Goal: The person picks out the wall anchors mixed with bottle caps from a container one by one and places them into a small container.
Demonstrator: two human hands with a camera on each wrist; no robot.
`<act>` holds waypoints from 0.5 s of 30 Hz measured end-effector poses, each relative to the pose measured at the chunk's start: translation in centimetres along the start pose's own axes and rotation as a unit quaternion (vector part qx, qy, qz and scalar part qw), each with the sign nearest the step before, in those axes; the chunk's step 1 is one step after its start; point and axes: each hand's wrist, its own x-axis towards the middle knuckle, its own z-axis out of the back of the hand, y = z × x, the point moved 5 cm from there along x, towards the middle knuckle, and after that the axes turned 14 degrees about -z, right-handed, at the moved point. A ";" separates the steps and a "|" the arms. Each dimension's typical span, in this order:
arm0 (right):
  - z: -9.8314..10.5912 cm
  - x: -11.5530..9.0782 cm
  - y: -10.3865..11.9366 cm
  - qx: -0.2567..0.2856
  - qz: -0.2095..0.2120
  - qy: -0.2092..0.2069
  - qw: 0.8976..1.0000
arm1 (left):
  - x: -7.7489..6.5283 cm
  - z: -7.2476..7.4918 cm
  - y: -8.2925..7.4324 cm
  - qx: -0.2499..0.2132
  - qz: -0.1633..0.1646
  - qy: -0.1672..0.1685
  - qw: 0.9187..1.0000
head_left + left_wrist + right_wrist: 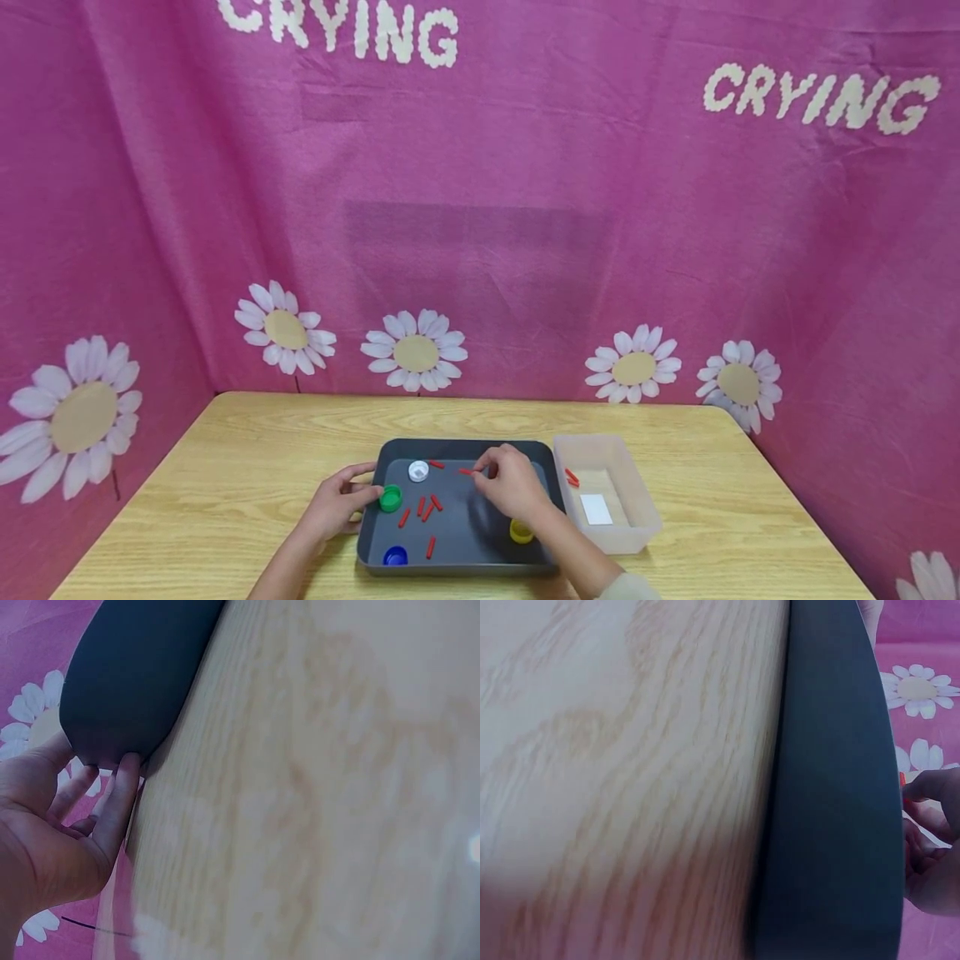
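- Right hand [513, 485] pinches a red stick [466, 472] over at the grey tray's [468, 542] twelve o'clock.
- Left hand [337, 502] grips the tray's rim at nine, thumb beside a green cap [390, 499].
- From here, a yellow cap [521, 532] sits at four, a clear box [634, 543] outside at three.

On the desk [225, 500] before me sits the tray [472, 542], the bin [637, 492] just right of it, the cloth [480, 150] behind. My left fingers [360, 470] are at the tray's left rim, near the left-edge cap [391, 498]; a far-left cap [417, 472] lies behind it, a near-left cap [395, 556] in front, a near-right cap [521, 531] opposite. Loose sticks [428, 511] lie between. Inside the bin, two sticks [572, 478] lie behind the card [596, 509], by the left wall.
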 end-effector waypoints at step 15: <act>1.5 -0.1 -1.1 -0.004 -0.010 -0.023 1.000 | 0.0 -0.1 -0.2 -0.001 -0.003 0.012 1.000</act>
